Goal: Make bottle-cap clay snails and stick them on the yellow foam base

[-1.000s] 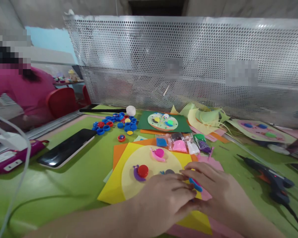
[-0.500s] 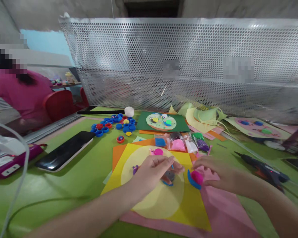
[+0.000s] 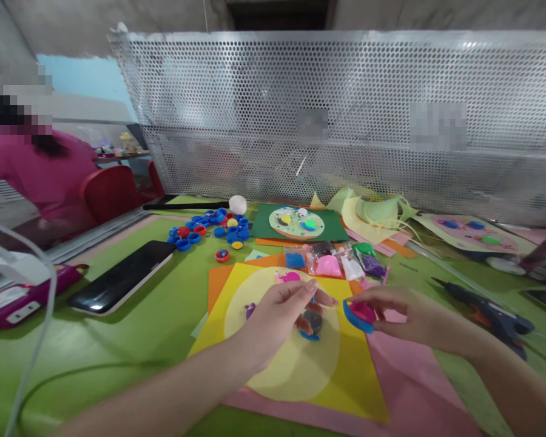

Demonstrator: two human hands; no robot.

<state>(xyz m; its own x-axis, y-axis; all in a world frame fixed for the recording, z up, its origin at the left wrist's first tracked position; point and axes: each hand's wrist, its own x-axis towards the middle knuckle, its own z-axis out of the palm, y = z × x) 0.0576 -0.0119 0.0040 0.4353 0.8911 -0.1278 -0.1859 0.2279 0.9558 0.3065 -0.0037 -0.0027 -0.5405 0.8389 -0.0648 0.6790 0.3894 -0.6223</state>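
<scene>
A pale yellow paper circle (image 3: 295, 370) lies on a yellow sheet (image 3: 359, 388) in front of me. On it are a pink clay snail (image 3: 287, 277), a purple snail partly hidden by my left hand, and a grey bottle cap with blue clay (image 3: 312, 321). My left hand (image 3: 279, 315) rests over the circle, fingertips pinched on that grey cap piece. My right hand (image 3: 403, 315) hovers just right of it and pinches a pink cap with a blue clay strip (image 3: 358, 314).
Small bags of coloured clay (image 3: 334, 262) lie behind the sheet. Blue and red bottle caps (image 3: 209, 227), a black phone (image 3: 122, 276), a glue gun (image 3: 486, 309), a finished craft on green paper (image 3: 295, 223) and paper scraps (image 3: 373, 215) surround it. A person in pink sits at left.
My hands parted from a close huddle low on the circle. The right hand lifted the pink and blue piece off to the right; the left hand moved up onto the grey cap.
</scene>
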